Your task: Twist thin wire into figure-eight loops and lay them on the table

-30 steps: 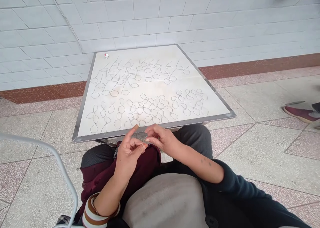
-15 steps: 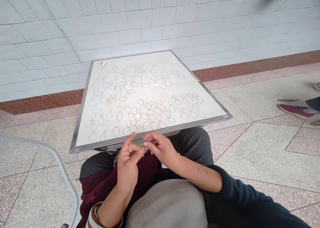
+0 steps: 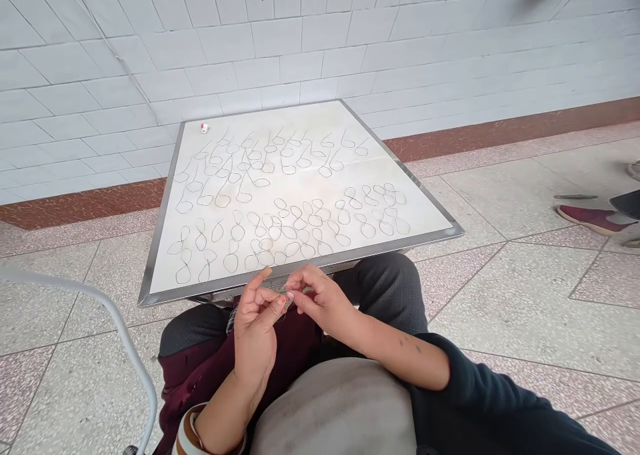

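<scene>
Just below the near edge of a white table [image 3: 280,192], my two hands meet over my lap. Thumb and finger of my left hand [image 3: 260,315] pinch a thin wire [image 3: 284,314], with its forefinger raised and a tan wrap on the tip. My right hand [image 3: 317,298] pinches the same wire close beside the left fingertips. Part of the wire hides behind the fingers. Several thin wire pieces lie on the table: looped ones with straight tails [image 3: 260,182] in the far half, figure-eight shapes [image 3: 184,266] in the near half.
A small white and red object [image 3: 205,128] sits at the table's far left corner. Behind the table is a tiled wall [image 3: 280,38]. A grey curved metal tube [image 3: 123,328] is at the left. Another person's shoe [image 3: 593,220] shows on the floor at the right.
My right hand has shifted slightly, its fingertips now nearer my left fingertips. The wire arc between them looks smaller. The pieces on the table lie the same.
</scene>
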Tool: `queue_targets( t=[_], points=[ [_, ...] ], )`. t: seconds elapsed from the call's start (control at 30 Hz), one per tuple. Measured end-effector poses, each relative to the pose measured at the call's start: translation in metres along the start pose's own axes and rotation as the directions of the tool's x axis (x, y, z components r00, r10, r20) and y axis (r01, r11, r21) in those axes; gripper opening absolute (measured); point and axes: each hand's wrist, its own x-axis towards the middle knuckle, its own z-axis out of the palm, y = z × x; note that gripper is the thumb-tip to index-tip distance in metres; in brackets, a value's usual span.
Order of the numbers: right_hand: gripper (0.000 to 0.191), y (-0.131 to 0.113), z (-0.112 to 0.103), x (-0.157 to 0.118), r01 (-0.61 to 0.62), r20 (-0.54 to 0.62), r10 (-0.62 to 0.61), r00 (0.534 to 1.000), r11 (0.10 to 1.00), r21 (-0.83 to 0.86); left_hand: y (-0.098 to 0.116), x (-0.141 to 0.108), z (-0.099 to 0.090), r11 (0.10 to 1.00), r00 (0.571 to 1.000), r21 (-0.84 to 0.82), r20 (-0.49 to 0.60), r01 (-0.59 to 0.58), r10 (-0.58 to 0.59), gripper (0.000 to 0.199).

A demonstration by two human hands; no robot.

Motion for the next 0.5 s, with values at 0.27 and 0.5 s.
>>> queue_targets(
  t=[0.27,0.5],
  points=[
    [0.025,-0.003,0.002,0.005,-0.225,0.108,0.202,0.973,0.928,0.298,-0.002,-0.004,0.002,0.995,0.999,0.098,0.034,-0.012,0.008,0.049],
    [0.017,0.006,0.015,0.002,-0.127,-0.088,0.144,0.986,0.976,0.18,-0.005,-0.005,0.005,0.995,0.998,0.094,0.04,0.043,-0.047,0.05]
  ],
)
